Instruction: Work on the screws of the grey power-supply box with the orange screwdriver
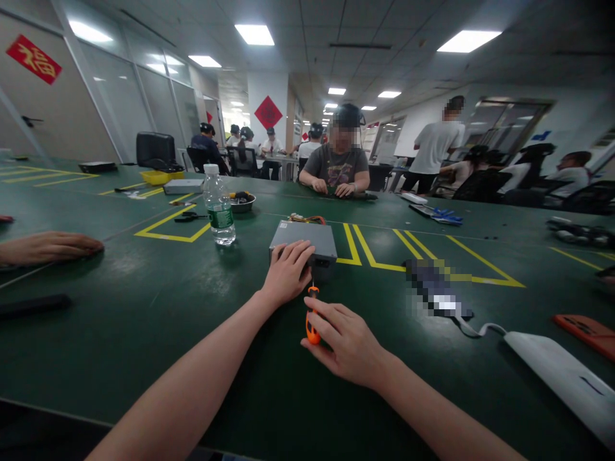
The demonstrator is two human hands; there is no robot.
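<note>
A grey metal box [307, 239] with coloured wires at its far end lies on the green table [144, 307] in front of me. My left hand [287, 270] rests flat on the box's near left corner, fingers spread over its top. My right hand [346, 341] is closed round an orange-handled screwdriver [312, 320], whose thin shaft points at the box's near face.
A water bottle [218, 206] stands left of the box. A white device [562, 374] with a cable and an orange phone [589, 333] lie at right. Another person's hand [48, 246] rests at far left. A seated person [339, 166] works opposite, with others behind.
</note>
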